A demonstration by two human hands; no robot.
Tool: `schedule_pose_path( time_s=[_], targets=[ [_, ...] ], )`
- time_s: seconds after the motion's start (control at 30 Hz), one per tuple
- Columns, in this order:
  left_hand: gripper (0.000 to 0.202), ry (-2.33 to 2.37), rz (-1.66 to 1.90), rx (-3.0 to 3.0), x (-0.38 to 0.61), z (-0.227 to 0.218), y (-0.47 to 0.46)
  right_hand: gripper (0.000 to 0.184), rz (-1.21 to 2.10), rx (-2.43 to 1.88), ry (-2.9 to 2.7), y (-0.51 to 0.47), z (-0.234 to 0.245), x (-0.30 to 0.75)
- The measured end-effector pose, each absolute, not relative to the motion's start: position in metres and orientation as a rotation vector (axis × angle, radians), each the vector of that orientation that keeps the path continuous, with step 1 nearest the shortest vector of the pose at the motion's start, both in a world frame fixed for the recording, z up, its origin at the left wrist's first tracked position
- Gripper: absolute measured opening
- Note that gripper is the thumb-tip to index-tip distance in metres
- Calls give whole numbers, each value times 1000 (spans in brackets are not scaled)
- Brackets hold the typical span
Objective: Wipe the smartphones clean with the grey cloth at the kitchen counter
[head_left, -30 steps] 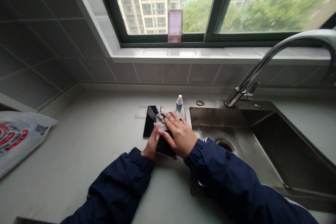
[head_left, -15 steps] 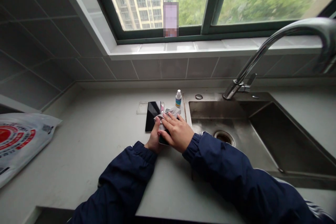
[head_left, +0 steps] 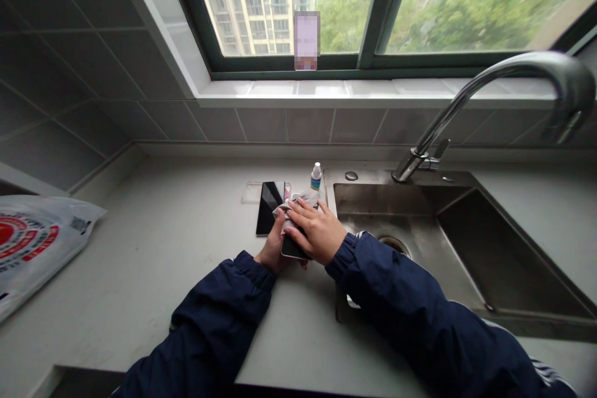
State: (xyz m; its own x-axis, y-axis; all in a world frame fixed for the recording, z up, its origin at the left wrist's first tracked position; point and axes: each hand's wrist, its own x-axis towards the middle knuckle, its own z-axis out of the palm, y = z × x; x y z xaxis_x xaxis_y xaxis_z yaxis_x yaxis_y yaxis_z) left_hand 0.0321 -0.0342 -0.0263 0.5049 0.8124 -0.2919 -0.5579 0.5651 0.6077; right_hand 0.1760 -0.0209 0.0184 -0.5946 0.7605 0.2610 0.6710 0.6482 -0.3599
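My left hand (head_left: 272,251) is closed around the side of a phone (head_left: 293,247) with a dark screen, its fingers underneath mostly hidden. On top of that screen, my right hand (head_left: 323,235) presses a light grey cloth (head_left: 283,211) under its fingers. The cloth and hand cover the phone's upper part. Just left of them, a second dark-screened phone (head_left: 269,204) lies flat on the counter, next to a clear phone case (head_left: 250,193) that is partly hidden. A small white bottle (head_left: 316,175) with a blue label stands upright behind the cloth.
A steel sink (head_left: 410,202) is set into the pale counter (head_left: 186,217) on the right, with a curved faucet (head_left: 459,102) over it. At the left lies a white plastic bag (head_left: 41,242) with red print. A window ledge (head_left: 336,101) runs along the back.
My right hand has shifted slightly, and more of the held phone's lower screen shows. The left hand keeps its hold. The view has moved a little.
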Motion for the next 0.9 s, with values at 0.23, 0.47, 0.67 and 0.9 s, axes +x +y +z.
schedule_pose_path(
  time_s=[0.23, 0.47, 0.67, 0.9],
  targets=[
    [87, 718, 798, 546, 29, -27, -35, 43, 292, -1094, -2473, -18, 21, 178],
    [71, 638, 849, 687, 33, -33, -41, 44, 242, -1165, -2426, -6, 25, 186],
    [68, 548, 879, 697, 36, -26, -45, 34, 577, -1121, -2105, 8, 23, 197],
    [73, 568, 877, 634, 35, -21, -48, 31, 790, -1244, -1659, 16, 7, 244]
  ],
)
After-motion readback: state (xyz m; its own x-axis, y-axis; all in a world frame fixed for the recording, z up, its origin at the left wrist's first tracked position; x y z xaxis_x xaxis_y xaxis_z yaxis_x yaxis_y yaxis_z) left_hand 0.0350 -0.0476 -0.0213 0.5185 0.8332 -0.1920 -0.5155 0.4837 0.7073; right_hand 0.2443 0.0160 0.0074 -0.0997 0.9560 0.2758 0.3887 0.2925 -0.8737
